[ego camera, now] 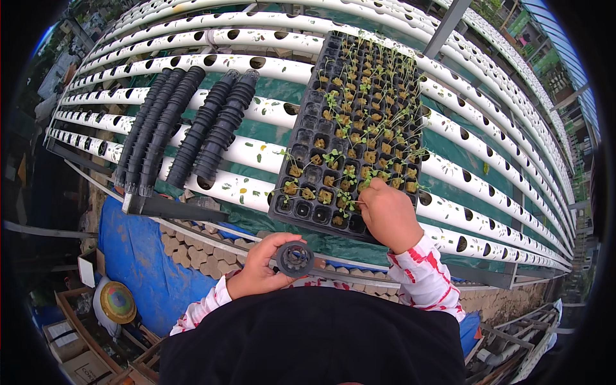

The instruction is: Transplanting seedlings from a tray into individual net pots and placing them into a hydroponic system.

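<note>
A round black plastic net pot (295, 259) is in my left hand (266, 263), its opening facing up, near the tray's front edge. My right hand (391, 215) reaches into the front right part of a black seedling tray (308, 122), fingertips pinched together at a seedling; whether they grip it is hidden. Many tray cells hold brownish plugs with thin green seedlings (344, 178); some cells at the left and front have none. The tray lies across white hydroponic pipes (262, 153). To its left, several long stacks of black net pots (226, 125) rest on the pipes.
Rows of white pipes with round holes spread left, right and away. Metal posts (447, 26) and a frame edge (173, 209) stand around them. A blue tarp (139, 245), paving blocks (207, 257), a cardboard box (86, 369) and a woven hat (118, 302) are below left.
</note>
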Tool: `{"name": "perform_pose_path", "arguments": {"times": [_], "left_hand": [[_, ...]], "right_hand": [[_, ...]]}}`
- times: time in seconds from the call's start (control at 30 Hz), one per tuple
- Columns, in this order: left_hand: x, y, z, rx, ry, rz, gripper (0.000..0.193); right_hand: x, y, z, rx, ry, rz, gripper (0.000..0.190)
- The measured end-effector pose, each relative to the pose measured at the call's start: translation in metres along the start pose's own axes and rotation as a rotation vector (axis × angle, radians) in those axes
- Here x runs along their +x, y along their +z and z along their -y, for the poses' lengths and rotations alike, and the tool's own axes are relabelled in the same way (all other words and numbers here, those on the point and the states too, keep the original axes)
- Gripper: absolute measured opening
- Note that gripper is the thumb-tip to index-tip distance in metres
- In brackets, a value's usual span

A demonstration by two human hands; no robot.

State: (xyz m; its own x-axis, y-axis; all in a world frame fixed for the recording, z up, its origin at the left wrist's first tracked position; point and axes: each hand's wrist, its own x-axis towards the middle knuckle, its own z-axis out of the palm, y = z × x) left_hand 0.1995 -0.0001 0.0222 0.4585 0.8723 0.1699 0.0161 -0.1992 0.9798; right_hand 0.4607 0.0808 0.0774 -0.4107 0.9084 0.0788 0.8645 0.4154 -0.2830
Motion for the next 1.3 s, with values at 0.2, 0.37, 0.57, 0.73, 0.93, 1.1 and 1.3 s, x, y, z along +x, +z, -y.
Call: {"name": "perform_pose_path", "arguments": {"times": [0.2,0.37,0.57,0.73,0.93,1.1,1.3], "left_hand": [[-0.002,0.006,0.001,-0.035,-0.009,-0.074,0.062],[-0.002,0.009,0.001,-0.015,0.01,-0.069,0.061],[-0.003,0.012,0.001,-0.02,0.014,-0.076,0.06],[-0.004,0.014,0.002,-0.028,0.008,-0.081,0.06],[-0.001,0.017,0.0,-0.036,0.014,-0.074,0.059],[0.002,0.018,0.0,-0.093,0.015,-0.075,0.06],[0.008,0.021,-0.004,-0.208,0.005,-0.061,0.062]], "right_hand": [[-0.003,-0.006,0.0,0.016,-0.009,-0.006,0.008],[0.0,-0.006,0.005,-0.082,-0.023,0.019,0.008],[0.002,0.0,0.0,-0.085,-0.048,0.014,0.007],[0.001,0.0,-0.002,-0.051,-0.066,-0.007,0.008],[0.001,-0.009,-0.005,0.022,-0.053,-0.016,0.007],[0.002,-0.021,-0.01,0.202,-0.039,-0.046,0.005],[0.002,-0.027,-0.013,0.506,0.067,0.016,0.007]]}}
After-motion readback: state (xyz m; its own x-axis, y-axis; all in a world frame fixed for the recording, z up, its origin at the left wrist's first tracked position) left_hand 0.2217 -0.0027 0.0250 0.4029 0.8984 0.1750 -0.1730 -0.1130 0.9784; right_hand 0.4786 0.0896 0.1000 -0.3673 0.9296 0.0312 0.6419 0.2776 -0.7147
